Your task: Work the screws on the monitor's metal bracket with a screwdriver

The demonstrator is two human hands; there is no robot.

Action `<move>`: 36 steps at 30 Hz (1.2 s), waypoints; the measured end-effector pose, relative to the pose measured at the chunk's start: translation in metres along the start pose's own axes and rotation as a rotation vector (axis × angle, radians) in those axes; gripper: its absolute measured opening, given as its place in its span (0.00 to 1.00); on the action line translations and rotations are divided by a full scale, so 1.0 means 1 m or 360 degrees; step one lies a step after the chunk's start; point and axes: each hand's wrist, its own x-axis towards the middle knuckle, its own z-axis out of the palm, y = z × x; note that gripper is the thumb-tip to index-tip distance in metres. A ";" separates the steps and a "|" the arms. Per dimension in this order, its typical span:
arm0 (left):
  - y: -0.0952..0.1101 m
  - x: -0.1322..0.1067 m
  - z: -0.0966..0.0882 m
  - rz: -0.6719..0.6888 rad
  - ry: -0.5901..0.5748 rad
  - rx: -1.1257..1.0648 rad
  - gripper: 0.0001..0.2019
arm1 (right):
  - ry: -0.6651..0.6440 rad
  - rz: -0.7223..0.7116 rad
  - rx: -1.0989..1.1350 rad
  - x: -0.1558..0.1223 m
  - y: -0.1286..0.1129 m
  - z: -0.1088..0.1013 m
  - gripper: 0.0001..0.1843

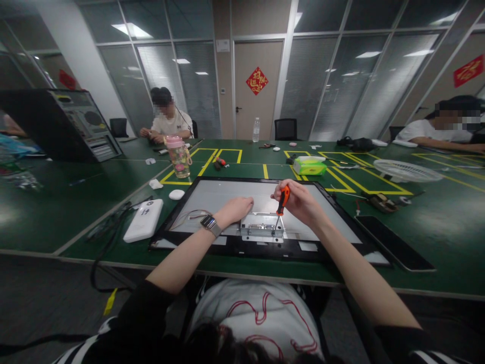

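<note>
My right hand (pixel 295 199) is wrapped round the orange and black handle of a screwdriver (pixel 282 201). Its shaft points steeply down at the right end of an open silver metal box (pixel 259 222). This box sits near the front edge of a large flat display panel (pixel 204 194) with a grey-white back and black frame. At the box's rear left corner lies my left hand (pixel 238 208), fingers curled together. Whatever those fingers may hold is hidden. Thin wires (pixel 189 215) run over the panel beside my left wrist.
Left of the panel are a white power bank (pixel 144 220), black cables (pixel 113 222) and a pink-lidded bottle (pixel 178 156). A black phone-like slab (pixel 394 242) lies right. Beyond are a green packet (pixel 309 166) and white fan guard (pixel 407 171). Two people sit across the table.
</note>
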 end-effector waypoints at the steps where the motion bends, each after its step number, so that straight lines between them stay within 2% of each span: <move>1: 0.000 0.000 0.000 0.0006 0.0003 -0.0002 0.16 | -0.0002 -0.0008 0.0011 0.000 0.000 0.000 0.14; 5: 0.000 0.000 0.000 0.0004 0.0016 0.0002 0.17 | 0.0004 -0.0043 0.0008 0.000 0.002 -0.002 0.13; 14: 0.003 -0.001 -0.004 -0.0040 -0.0008 -0.0022 0.15 | -0.0015 0.0040 0.0064 0.001 0.004 -0.002 0.12; 20: 0.002 0.000 -0.001 -0.0037 -0.0001 -0.0031 0.15 | -0.0017 -0.0021 0.0050 0.000 0.007 -0.003 0.12; 29: -0.001 0.000 0.004 -0.0044 0.0045 -0.0009 0.16 | -0.0097 0.0092 0.0107 0.000 0.005 -0.003 0.12; 32: 0.001 -0.001 0.001 -0.0115 0.0141 0.0059 0.14 | -0.0101 0.0094 0.0145 0.000 0.006 -0.004 0.12; 36: 0.003 -0.002 -0.006 -0.0233 0.0379 0.0022 0.14 | -0.0069 0.0071 0.0145 0.000 0.011 -0.005 0.12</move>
